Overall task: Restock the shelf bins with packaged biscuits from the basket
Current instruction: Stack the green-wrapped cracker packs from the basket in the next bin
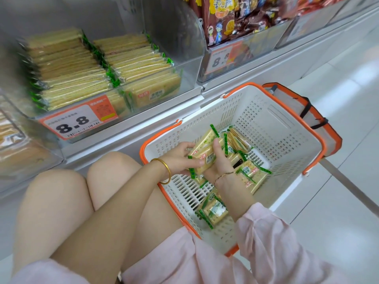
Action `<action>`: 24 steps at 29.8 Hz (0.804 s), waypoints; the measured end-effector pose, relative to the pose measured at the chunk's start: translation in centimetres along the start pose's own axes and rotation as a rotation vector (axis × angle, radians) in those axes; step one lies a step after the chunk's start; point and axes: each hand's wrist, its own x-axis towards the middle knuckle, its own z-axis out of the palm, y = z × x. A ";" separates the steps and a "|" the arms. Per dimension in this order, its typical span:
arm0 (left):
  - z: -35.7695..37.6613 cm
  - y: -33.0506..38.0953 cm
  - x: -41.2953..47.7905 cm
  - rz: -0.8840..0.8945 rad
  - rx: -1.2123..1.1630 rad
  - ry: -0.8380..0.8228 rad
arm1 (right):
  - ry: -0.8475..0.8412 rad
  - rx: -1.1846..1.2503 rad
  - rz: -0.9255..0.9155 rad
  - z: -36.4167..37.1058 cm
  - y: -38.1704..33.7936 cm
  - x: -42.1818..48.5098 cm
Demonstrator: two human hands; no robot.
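Inside the white basket with the orange rim (pixel 287 128), both hands hold one stack of green-edged biscuit packs (pixel 205 152). My left hand (pixel 180 158) grips the stack's near-left end, thumb across its front. My right hand (pixel 220 160) grips it from the right, thumb on top. More loose packs lie in the basket: several (pixel 252 175) right of my hands and one (pixel 215 212) near the front wall. The clear shelf bin (pixel 184 74) up left holds two rows of the same biscuit packs (pixel 71 68) standing on edge.
A price tag reading 8.8 (pixel 78 119) hangs on the bin's front. A neighbouring bin (pixel 256 42) to the right holds brown snack bags. My bare knees (pixel 106 171) are between the shelf and the basket. White floor tiles (pixel 338 201) lie to the right.
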 end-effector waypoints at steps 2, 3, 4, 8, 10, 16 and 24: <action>-0.3 0.0 -0.1 0.051 0.012 0.040 | 0.031 -0.053 -0.028 0.5 0.0 -0.7; -0.5 0.0 -0.1 0.081 0.027 0.058 | 0.042 -0.087 -0.045 0.6 -0.1 -1.1; -0.7 0.1 -0.2 0.114 0.048 0.073 | 0.040 -0.105 -0.056 0.6 -0.3 -1.5; -1.0 0.6 -0.7 0.244 0.084 0.112 | -0.067 -0.148 -0.087 0.7 -1.8 -3.3; -1.2 1.0 -1.2 0.302 0.038 0.127 | -0.119 -0.159 -0.121 0.8 -2.5 -4.1; -3.2 3.6 -3.9 0.468 -0.077 0.184 | -0.166 -0.261 -0.265 2.6 -4.3 -5.1; -6.0 9.5 -9.3 0.560 0.039 0.212 | -0.178 -0.831 -0.800 8.9 -7.0 -7.7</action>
